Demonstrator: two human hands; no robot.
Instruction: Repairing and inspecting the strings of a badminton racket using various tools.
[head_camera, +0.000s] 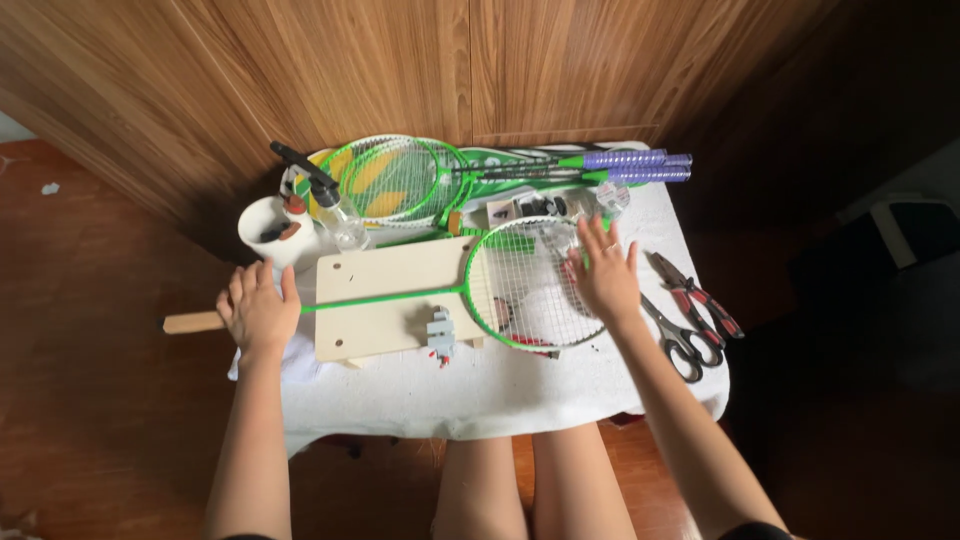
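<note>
Racket (500, 290) handle hidden under left hand (258, 310); right hand (603, 280) on strings.

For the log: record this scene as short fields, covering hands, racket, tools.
left hand: palm down on the wooden racket handle
right hand: flat on the strung racket head
racket support: pale wooden board on white cloth
tools: scissors and red-handled pliers right of the racket
behind: spare green rackets, spray bottle, white cup

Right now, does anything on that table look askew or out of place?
The green racket lies across the wooden board, its wooden handle overhanging the table edge under the left hand. Otherwise nothing stands out.
</note>
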